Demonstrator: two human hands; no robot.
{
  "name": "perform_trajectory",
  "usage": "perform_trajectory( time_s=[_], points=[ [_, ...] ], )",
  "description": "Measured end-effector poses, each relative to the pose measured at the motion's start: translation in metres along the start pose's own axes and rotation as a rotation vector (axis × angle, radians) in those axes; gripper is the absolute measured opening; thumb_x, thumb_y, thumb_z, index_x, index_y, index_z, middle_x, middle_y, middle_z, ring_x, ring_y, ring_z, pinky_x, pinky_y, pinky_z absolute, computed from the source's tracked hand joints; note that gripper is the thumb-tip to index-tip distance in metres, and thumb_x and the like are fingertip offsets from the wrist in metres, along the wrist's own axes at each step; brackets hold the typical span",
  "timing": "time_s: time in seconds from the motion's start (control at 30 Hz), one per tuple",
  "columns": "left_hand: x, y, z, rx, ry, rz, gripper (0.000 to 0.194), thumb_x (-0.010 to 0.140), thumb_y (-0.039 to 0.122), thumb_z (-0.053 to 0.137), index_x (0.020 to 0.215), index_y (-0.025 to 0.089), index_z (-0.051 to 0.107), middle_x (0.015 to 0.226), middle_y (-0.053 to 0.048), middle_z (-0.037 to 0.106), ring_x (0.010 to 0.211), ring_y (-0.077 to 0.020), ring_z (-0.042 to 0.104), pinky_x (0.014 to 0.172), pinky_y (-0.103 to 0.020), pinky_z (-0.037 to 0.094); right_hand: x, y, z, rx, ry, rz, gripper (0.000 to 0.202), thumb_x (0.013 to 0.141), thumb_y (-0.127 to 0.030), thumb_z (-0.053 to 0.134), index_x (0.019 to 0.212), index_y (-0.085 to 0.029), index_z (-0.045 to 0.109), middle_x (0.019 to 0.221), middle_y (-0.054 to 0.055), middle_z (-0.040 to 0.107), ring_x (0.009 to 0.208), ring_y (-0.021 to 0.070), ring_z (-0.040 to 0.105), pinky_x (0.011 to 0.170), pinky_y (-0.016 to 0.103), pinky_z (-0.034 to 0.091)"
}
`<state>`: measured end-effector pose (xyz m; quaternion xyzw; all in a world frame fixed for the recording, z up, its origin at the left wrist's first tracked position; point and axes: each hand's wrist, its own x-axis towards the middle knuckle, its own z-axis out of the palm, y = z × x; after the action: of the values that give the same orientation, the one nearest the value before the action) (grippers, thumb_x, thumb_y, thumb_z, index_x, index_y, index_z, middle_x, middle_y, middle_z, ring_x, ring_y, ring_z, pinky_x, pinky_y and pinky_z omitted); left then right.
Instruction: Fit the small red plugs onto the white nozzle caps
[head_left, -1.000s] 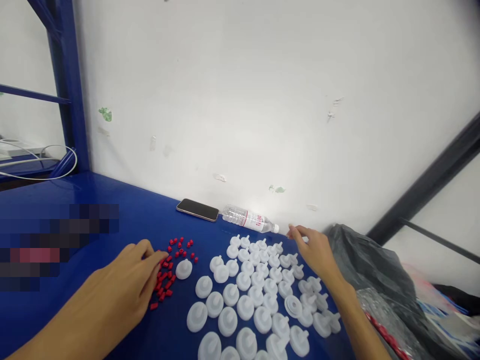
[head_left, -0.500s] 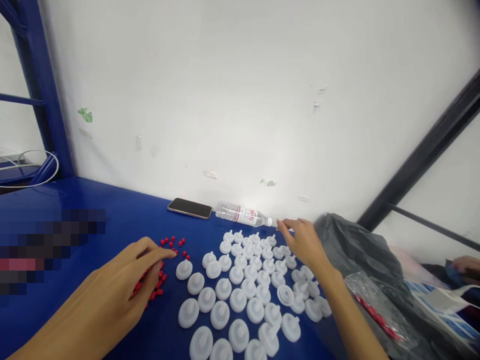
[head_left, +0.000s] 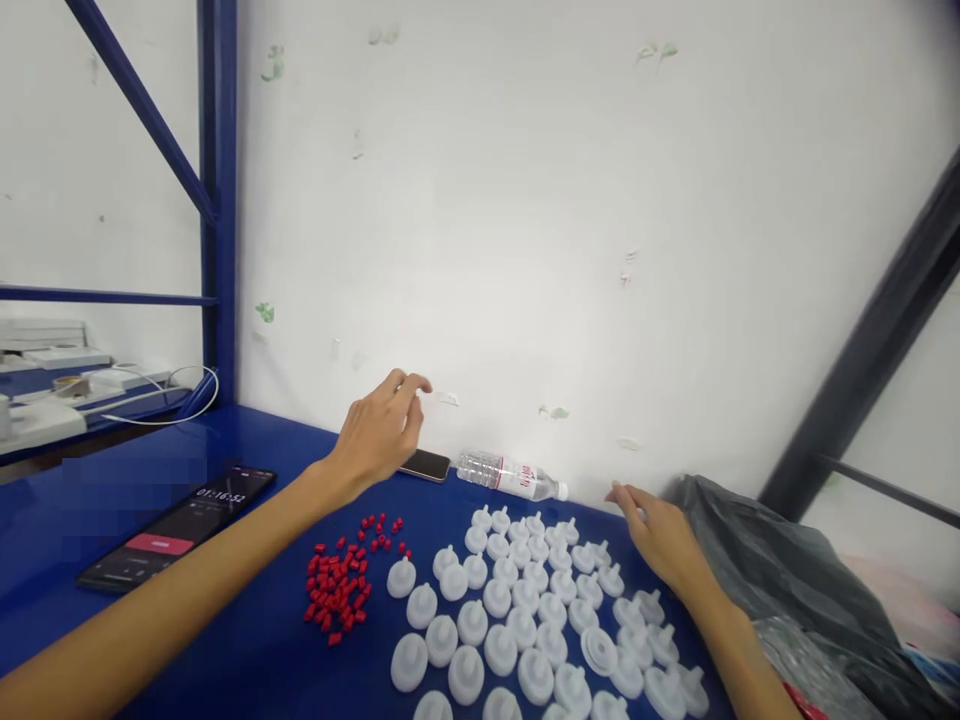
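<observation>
My left hand [head_left: 382, 425] is raised in front of the wall, its fingers bent and apart with nothing between them, above the partly covered phone [head_left: 426, 465]. At the right, my right hand [head_left: 652, 525] hovers by the table's back edge, thumb and forefinger close together; whatever they may hold is too small to make out. Many white round caps with spouts [head_left: 501, 650] stand spread over the blue table [head_left: 262, 660]. Left of them lies a loose pile of small red pieces [head_left: 337, 590].
A clear plastic bottle [head_left: 510, 475] lies along the wall. A larger phone with a lit screen [head_left: 180, 530] is at the left. Black plastic bags [head_left: 795, 570] fill the right side. A blue metal post [head_left: 219, 200] rises at the back left.
My left hand has lifted off the red pieces and moved up and right toward the wall. The view has shifted left and up. My right hand remains near the back edge.
</observation>
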<state>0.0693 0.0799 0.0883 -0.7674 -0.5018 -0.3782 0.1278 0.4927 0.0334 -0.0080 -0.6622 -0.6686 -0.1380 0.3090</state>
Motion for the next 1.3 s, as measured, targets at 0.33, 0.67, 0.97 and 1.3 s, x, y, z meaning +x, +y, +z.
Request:
perform_trajectory(
  time_s=[0.33, 0.67, 0.97, 1.3],
  points=[
    [-0.039, -0.085, 0.083, 0.124, -0.258, -0.209, 0.034, 0.097, 0.026, 0.031, 0.109, 0.022, 0.063, 0.084, -0.009, 0.078, 0.082, -0.0316, 0.075, 0.067, -0.035, 0.043, -0.009, 0.026, 0.001, -0.275, -0.017, -0.084, 0.048, 0.105, -0.044, 0.036, 0.073, -0.022, 0.063, 0.074, 0.011, 0.072, 0.072, 0.0258, 0.069, 0.073, 0.035, 0.042],
    [-0.036, -0.098, 0.092, 0.075, -0.310, -0.336, 0.040, 0.096, 0.030, 0.028, 0.115, 0.025, 0.062, 0.088, -0.009, 0.078, 0.086, -0.0331, 0.074, 0.071, -0.037, 0.046, -0.014, 0.010, 0.028, -0.295, -0.150, -0.041, 0.027, 0.104, -0.034, 0.055, 0.088, -0.016, 0.069, 0.087, 0.005, 0.072, 0.084, 0.0191, 0.069, 0.087, 0.039, 0.052],
    [-0.036, -0.098, 0.095, -0.006, -0.332, -0.388, 0.038, 0.093, 0.029, 0.030, 0.113, 0.026, 0.063, 0.078, -0.005, 0.074, 0.083, -0.0303, 0.073, 0.071, -0.035, 0.045, -0.018, -0.003, 0.046, 0.061, -0.126, 0.158, 0.048, 0.106, -0.047, 0.042, 0.075, -0.022, 0.069, 0.073, 0.004, 0.073, 0.067, 0.0197, 0.066, 0.071, 0.033, 0.050],
    [-0.037, -0.098, 0.096, -0.067, -0.328, -0.389, 0.035, 0.093, 0.027, 0.033, 0.112, 0.025, 0.063, 0.073, -0.004, 0.073, 0.079, -0.0285, 0.072, 0.069, -0.034, 0.045, -0.016, 0.002, 0.066, 0.648, -0.011, 0.348, 0.075, 0.096, -0.078, 0.032, 0.088, -0.018, 0.077, 0.092, 0.013, 0.080, 0.086, 0.0280, 0.076, 0.088, 0.038, 0.058]
  ],
)
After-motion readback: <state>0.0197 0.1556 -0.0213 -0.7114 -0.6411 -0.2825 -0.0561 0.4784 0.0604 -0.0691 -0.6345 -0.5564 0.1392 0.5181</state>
